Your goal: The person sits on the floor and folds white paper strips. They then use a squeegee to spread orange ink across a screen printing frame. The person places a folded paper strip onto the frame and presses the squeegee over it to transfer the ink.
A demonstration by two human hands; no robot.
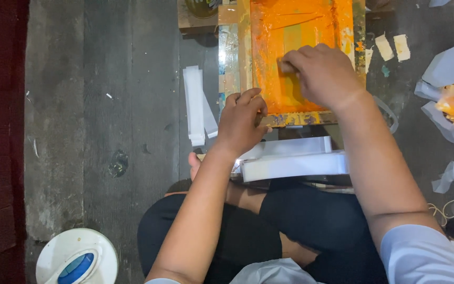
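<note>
A small squeegee is gripped by the right hand on the orange-inked screen. The frame's near edge is pinched by the left hand. Judged mid-print, 1 even pull is needed.

Grey floor — white strips, paint frame, round white lid.

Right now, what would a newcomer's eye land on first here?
The bright orange ink in the screen frame at top centre, where the right hand presses a small tool into it. The left hand rests on the frame's lower left corner. Below it, white stacks lie over the person's lap.
</note>
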